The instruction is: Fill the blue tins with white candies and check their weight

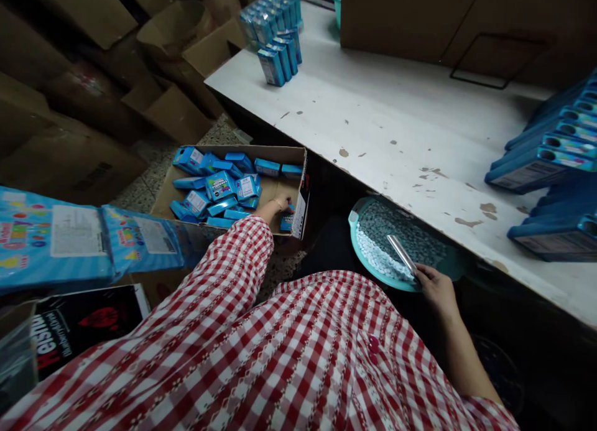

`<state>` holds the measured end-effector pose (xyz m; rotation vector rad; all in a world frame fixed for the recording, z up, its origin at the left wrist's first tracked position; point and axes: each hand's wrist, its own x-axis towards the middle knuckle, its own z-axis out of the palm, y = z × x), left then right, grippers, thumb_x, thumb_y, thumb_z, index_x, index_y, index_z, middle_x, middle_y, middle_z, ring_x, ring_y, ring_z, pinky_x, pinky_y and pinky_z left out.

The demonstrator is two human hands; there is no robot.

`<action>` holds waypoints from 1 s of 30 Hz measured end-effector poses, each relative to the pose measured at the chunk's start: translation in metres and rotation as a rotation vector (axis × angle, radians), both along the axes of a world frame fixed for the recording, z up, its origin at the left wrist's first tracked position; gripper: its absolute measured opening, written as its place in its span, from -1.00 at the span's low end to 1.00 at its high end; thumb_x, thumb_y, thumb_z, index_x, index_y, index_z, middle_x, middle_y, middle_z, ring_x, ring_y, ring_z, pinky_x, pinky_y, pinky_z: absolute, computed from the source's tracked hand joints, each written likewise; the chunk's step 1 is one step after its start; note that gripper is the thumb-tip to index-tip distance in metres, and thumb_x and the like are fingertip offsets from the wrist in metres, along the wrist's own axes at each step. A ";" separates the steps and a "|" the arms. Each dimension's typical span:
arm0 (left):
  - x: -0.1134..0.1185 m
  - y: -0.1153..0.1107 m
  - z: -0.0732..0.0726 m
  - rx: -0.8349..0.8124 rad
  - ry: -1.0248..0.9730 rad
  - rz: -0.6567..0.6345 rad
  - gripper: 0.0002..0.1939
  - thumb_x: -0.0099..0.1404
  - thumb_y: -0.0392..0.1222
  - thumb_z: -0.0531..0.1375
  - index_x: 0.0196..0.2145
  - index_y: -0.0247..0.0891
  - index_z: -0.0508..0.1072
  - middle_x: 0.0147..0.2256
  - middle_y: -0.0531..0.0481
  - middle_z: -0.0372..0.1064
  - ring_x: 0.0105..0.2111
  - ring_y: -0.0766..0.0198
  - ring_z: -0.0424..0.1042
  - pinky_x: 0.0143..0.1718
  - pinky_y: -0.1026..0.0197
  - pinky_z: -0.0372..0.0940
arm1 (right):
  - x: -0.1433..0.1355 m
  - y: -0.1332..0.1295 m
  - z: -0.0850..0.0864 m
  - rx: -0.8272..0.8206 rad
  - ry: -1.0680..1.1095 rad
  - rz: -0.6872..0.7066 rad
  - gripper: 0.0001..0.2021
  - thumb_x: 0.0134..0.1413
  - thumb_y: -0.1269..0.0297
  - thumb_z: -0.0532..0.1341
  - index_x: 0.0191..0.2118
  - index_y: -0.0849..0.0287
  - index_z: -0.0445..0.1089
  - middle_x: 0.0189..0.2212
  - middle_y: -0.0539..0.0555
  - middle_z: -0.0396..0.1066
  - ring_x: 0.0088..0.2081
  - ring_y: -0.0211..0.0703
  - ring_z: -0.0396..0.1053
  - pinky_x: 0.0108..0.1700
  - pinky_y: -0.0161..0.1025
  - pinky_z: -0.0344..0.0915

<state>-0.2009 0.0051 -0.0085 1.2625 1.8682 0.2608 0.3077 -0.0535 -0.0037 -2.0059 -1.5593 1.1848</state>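
Note:
My left hand (280, 203) reaches into the right end of an open cardboard carton (275, 151), its fingers closed at the top of a small blue candy box (287, 222). Other small blue boxes (221, 185) lie jumbled in the carton, mostly left of that hand. My right hand (436, 287) grips the end of a shiny metal scoop (402, 254). The scoop is over a turquoise basin (355, 235) holding a heap of small pale-blue candies (380, 254); whether its tip touches them, I cannot tell.
A white worktop (373, 126) with worn spots runs diagonally above the basin. Blue boxes (275, 61) stand in rows at its far left end; open-topped blue boxes (545, 160) are stacked at the right. Large blue packs (51, 238) sit at left, brown cartons (79, 101) behind.

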 end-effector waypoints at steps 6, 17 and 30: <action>-0.011 -0.014 0.041 0.060 0.006 0.120 -0.72 -0.20 -0.32 0.36 -0.60 -0.30 0.28 -0.65 0.13 0.21 -0.59 0.37 0.25 -0.55 0.32 0.16 | 0.014 0.002 -0.007 0.010 -0.043 0.016 -0.46 -0.29 -0.05 0.14 -0.25 0.28 0.52 -0.34 0.21 0.54 -0.29 0.04 0.45 -0.20 -0.12 0.32; 0.060 -0.072 0.157 0.668 0.050 -0.091 -0.55 0.06 -0.18 0.15 -0.04 -0.21 0.33 -0.17 -0.03 0.28 -0.15 0.17 0.31 -0.06 0.10 0.26 | -0.022 0.018 0.024 0.118 -0.462 0.352 -0.62 0.07 0.28 -0.02 -0.14 0.24 0.49 -0.30 0.15 0.54 -0.29 -0.13 0.47 -0.26 -0.29 0.36; 0.127 -0.093 0.100 -0.001 -0.501 -0.588 -0.42 0.04 -0.18 0.25 0.04 -0.11 0.26 0.09 -0.16 0.20 -0.02 0.13 0.35 -0.10 0.09 0.33 | -0.019 0.031 0.030 -0.128 -0.703 0.384 -0.67 0.12 0.50 -0.03 -0.23 0.34 0.49 -0.20 0.37 0.46 -0.09 0.05 0.41 -0.08 -0.11 0.30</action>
